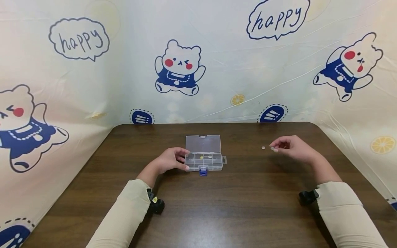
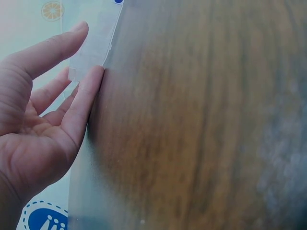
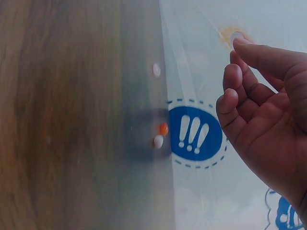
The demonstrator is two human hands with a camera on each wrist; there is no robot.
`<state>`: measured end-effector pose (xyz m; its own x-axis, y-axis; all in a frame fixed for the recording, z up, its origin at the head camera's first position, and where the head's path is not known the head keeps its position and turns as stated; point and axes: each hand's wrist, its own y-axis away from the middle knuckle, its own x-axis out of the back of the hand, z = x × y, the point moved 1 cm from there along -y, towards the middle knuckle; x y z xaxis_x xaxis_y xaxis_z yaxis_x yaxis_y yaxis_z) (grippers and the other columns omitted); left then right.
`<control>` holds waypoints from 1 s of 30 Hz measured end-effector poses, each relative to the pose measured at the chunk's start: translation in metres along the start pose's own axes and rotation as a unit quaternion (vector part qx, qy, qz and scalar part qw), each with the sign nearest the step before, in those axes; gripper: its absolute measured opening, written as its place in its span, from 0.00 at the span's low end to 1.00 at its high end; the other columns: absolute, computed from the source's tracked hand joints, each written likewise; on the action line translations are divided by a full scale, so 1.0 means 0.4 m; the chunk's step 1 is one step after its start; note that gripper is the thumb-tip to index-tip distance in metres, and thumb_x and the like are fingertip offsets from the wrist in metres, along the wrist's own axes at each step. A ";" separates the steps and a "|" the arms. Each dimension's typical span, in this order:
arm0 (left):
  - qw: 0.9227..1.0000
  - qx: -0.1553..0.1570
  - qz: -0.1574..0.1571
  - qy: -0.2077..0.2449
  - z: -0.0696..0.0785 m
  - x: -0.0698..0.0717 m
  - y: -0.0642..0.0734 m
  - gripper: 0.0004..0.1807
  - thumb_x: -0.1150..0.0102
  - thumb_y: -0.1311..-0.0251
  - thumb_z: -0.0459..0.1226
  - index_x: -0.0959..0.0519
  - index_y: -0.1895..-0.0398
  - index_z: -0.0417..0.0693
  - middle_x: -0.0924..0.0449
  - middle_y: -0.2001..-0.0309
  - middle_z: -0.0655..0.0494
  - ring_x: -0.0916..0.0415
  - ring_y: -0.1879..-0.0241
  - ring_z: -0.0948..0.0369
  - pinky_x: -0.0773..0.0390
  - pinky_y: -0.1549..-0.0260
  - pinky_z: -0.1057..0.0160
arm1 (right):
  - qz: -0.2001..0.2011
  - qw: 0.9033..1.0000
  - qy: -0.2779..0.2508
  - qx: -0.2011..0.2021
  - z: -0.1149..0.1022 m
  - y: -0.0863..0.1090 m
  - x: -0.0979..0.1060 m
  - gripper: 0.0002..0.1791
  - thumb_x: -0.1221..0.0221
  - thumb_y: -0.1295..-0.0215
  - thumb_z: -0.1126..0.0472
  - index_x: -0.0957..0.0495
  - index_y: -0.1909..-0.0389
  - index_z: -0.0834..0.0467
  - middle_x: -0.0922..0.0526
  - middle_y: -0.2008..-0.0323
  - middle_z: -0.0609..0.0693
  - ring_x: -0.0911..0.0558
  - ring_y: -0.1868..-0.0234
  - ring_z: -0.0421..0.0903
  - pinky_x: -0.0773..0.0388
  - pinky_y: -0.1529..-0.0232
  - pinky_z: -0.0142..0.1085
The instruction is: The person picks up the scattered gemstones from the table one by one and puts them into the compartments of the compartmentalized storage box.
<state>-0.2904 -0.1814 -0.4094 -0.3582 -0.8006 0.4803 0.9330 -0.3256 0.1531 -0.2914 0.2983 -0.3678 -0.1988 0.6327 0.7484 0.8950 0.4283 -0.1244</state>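
A clear plastic pill box (image 1: pixel 190 165) with several compartments lies on the table, its clear lid (image 1: pixel 203 144) raised at the back and a blue latch (image 1: pixel 203 171) at the front. My left hand (image 1: pixel 169 160) holds the box's left end, thumb at the front corner and fingers toward the back. Inside, a yellow pill (image 1: pixel 201 157) and a white pill (image 1: pixel 210 156) lie in back-row compartments. Well right of the box, my right hand (image 1: pixel 291 148) pinches a whitish pill (image 3: pixel 236 37) between thumb and finger, above the table.
On the wooden table (image 1: pixel 248 199), a pale pill (image 1: pixel 263 147) lies just left of my right hand. The right wrist view also shows an orange pill (image 3: pixel 163 129) beside a white pill (image 3: pixel 158 141). A printed cloth (image 1: pixel 217 69) hangs behind and around the table.
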 end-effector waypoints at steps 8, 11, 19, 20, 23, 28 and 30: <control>1.000 0.002 0.001 -0.001 -0.001 0.000 0.001 0.35 0.21 0.57 0.33 0.24 0.41 0.45 0.26 0.47 0.48 0.26 0.52 0.53 0.21 0.52 0.58 | -0.024 0.999 -0.012 0.019 -0.043 -0.016 -0.025 0.09 0.36 0.37 0.65 0.17 0.57 0.61 0.16 0.63 0.56 0.23 0.67 0.47 0.23 0.67 0.34; 1.000 0.003 0.001 -0.001 0.000 0.000 0.001 0.35 0.21 0.57 0.33 0.24 0.41 0.45 0.26 0.47 0.48 0.26 0.51 0.53 0.21 0.52 0.58 | -0.035 0.999 -0.015 0.033 -0.056 -0.023 -0.035 0.09 0.35 0.37 0.65 0.18 0.57 0.62 0.15 0.62 0.56 0.22 0.66 0.47 0.22 0.65 0.35; 1.000 0.004 0.000 0.000 0.001 0.000 0.001 0.35 0.22 0.57 0.33 0.24 0.41 0.44 0.26 0.47 0.47 0.26 0.51 0.53 0.21 0.51 0.58 | -0.048 0.997 -0.018 0.057 -0.081 -0.040 -0.056 0.08 0.36 0.38 0.69 0.17 0.59 0.56 0.16 0.63 0.56 0.22 0.66 0.47 0.21 0.64 0.36; 1.000 0.004 0.000 0.000 0.001 0.000 0.001 0.35 0.21 0.57 0.33 0.24 0.41 0.44 0.26 0.47 0.47 0.26 0.51 0.53 0.22 0.51 0.58 | -0.049 0.997 -0.020 0.061 -0.084 -0.041 -0.059 0.08 0.36 0.38 0.69 0.17 0.59 0.56 0.16 0.63 0.56 0.22 0.66 0.48 0.21 0.64 0.37; 1.000 0.004 0.000 -0.001 0.001 0.000 0.001 0.35 0.21 0.57 0.33 0.24 0.41 0.44 0.26 0.47 0.47 0.26 0.51 0.53 0.22 0.51 0.58 | -0.057 0.996 -0.022 0.070 -0.096 -0.048 -0.068 0.07 0.36 0.37 0.66 0.17 0.59 0.55 0.16 0.62 0.54 0.22 0.65 0.47 0.21 0.63 0.37; 1.000 0.003 0.001 0.001 0.002 0.000 0.001 0.35 0.21 0.57 0.33 0.24 0.41 0.44 0.26 0.47 0.47 0.26 0.51 0.53 0.22 0.51 0.58 | -0.069 0.993 -0.028 0.088 -0.119 -0.060 -0.078 0.06 0.36 0.36 0.64 0.17 0.59 0.54 0.17 0.64 0.49 0.23 0.65 0.47 0.22 0.64 0.36; 1.000 0.003 0.001 0.001 0.002 0.000 0.001 0.35 0.21 0.57 0.33 0.24 0.41 0.44 0.26 0.47 0.48 0.26 0.52 0.53 0.22 0.51 0.58 | -0.074 0.992 -0.030 0.094 -0.129 -0.065 -0.082 0.06 0.36 0.36 0.64 0.17 0.59 0.54 0.18 0.65 0.48 0.23 0.66 0.47 0.22 0.64 0.37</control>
<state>-0.2901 -0.1810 -0.4089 -0.3555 -0.8021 0.4799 0.9343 -0.3205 0.1565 -0.2878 0.2332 -0.3555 -0.3506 0.5887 0.7284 0.7655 0.6282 -0.1392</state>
